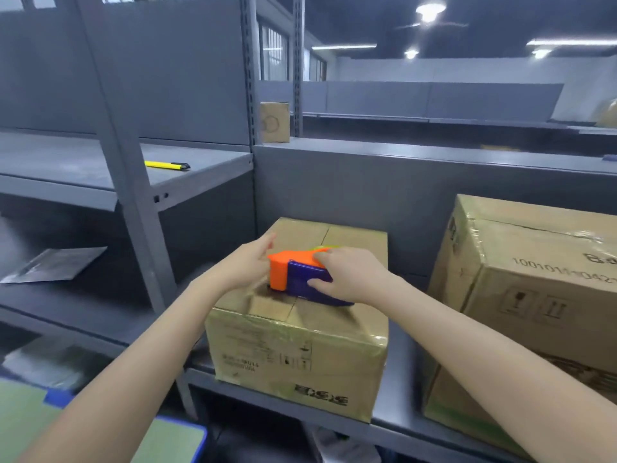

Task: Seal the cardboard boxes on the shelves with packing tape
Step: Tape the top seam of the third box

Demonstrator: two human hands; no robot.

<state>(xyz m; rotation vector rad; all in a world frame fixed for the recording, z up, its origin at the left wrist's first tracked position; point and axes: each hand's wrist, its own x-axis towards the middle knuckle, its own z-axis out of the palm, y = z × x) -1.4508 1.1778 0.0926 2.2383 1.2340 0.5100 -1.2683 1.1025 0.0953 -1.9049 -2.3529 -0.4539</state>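
Observation:
A small cardboard box (293, 345) stands on the grey shelf (397, 379) in front of me, its top flaps closed along a middle seam. On its top rests an orange and purple tape dispenser (293, 275). My right hand (347, 274) grips the dispenser's purple body from the right. My left hand (248, 265), slightly blurred, is on the box top against the dispenser's orange end; whether it grips anything I cannot tell. A larger box (541, 295) with glossy tape over its top stands to the right on the same shelf.
A yellow utility knife (167, 165) lies on the upper left shelf. A grey upright post (133, 195) stands left of the box. A silver pouch (56, 264) lies on the lower left shelf. A small box (274, 122) sits far back.

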